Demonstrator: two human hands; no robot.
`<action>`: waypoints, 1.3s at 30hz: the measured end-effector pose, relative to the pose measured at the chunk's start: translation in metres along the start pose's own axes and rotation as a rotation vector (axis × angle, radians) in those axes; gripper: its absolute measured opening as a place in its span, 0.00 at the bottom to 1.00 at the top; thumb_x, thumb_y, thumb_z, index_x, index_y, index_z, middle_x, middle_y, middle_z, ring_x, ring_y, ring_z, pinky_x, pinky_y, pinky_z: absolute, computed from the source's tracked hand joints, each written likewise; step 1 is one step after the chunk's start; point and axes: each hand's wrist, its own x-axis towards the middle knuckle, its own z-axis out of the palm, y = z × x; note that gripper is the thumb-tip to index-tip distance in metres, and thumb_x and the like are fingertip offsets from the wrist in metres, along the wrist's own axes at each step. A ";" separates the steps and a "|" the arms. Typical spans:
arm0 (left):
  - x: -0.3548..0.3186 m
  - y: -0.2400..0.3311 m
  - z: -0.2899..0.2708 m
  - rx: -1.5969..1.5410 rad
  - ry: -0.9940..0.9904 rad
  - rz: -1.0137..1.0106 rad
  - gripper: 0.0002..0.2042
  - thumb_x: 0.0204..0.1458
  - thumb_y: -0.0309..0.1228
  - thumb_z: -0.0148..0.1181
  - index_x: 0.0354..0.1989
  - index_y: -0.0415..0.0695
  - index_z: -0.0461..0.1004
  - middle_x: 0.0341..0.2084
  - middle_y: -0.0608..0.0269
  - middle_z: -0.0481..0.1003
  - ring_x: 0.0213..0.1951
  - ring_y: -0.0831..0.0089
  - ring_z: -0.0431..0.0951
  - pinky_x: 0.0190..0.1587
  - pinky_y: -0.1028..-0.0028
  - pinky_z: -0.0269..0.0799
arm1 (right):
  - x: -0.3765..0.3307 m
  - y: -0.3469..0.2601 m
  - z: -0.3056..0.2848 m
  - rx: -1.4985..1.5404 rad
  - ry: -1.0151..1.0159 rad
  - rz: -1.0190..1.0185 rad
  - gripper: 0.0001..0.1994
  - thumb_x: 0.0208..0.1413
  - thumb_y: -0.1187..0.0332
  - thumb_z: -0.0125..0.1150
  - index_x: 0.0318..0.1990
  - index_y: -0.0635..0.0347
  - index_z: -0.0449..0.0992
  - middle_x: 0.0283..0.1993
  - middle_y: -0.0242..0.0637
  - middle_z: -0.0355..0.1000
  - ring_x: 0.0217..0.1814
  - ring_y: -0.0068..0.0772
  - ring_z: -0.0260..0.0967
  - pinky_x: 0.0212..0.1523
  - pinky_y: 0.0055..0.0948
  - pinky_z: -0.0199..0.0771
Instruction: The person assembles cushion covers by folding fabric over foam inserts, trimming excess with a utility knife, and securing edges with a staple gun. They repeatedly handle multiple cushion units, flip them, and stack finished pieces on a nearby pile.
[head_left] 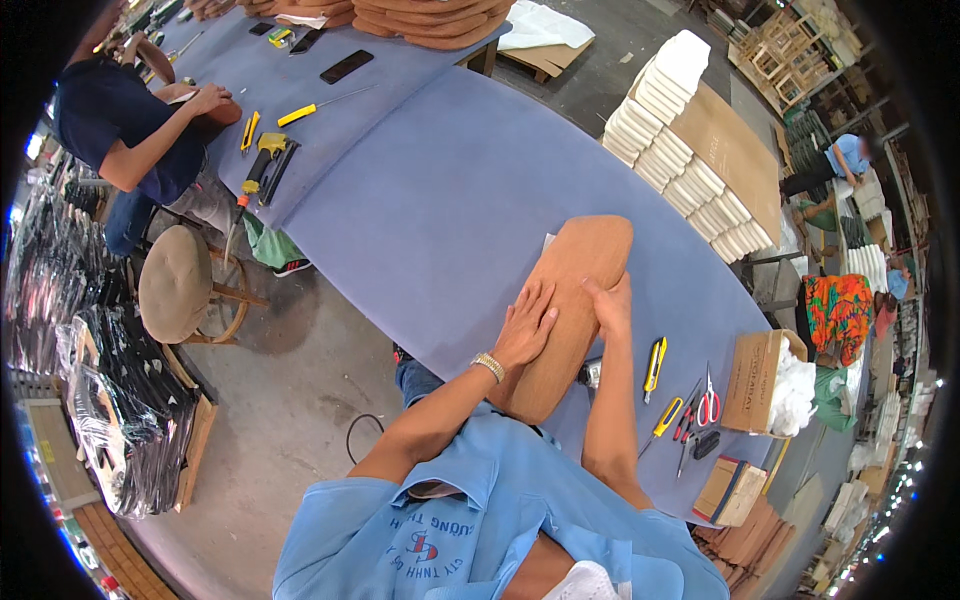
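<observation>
A long brown upholstered panel (pixel 592 248) with rounded ends, like a padded chair part, lies at a slant on the blue-grey worktable (pixel 440 190) in front of me. My left hand (pixel 526 326) rests on its left side, fingers stretched out over the cover. On the opposite edge is my right hand (pixel 610 305), its thumb on the upper face and its other fingers wrapped around the side, mostly hidden. A small white corner shows beside the panel's far left edge. Right of my right forearm lies a yellow utility knife (pixel 655 368).
Near right are a yellow screwdriver (pixel 666 415), red-handled scissors (pixel 709 405), pliers (pixel 688 425) and a carton with white stuffing (pixel 752 380). White padded pieces (pixel 660 130) stand stacked beyond. A co-worker (pixel 130 120) sits far left near a staple gun (pixel 266 160) and stool (pixel 176 283).
</observation>
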 end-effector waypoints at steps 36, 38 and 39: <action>-0.103 0.172 -0.105 0.337 0.390 0.157 0.34 0.55 0.46 0.69 0.62 0.30 0.70 0.41 0.41 0.82 0.35 0.49 0.85 0.34 0.58 0.81 | 0.005 -0.098 0.028 -0.038 -0.279 -0.782 0.25 0.71 0.60 0.39 0.36 0.65 0.85 0.45 0.44 0.82 0.61 0.45 0.73 0.72 0.47 0.57; -0.106 0.171 -0.101 0.331 0.390 0.170 0.34 0.54 0.45 0.70 0.62 0.31 0.70 0.41 0.41 0.82 0.35 0.49 0.86 0.34 0.58 0.81 | 0.029 -0.080 0.027 0.015 -0.274 -0.696 0.29 0.72 0.58 0.35 0.37 0.67 0.84 0.48 0.49 0.81 0.65 0.47 0.69 0.73 0.46 0.57; -0.109 0.170 -0.099 0.327 0.389 0.175 0.34 0.54 0.44 0.71 0.62 0.31 0.70 0.41 0.41 0.82 0.35 0.50 0.86 0.34 0.58 0.81 | 0.039 -0.071 0.026 0.050 -0.252 -0.677 0.29 0.72 0.58 0.35 0.37 0.68 0.84 0.50 0.50 0.80 0.67 0.47 0.68 0.72 0.46 0.57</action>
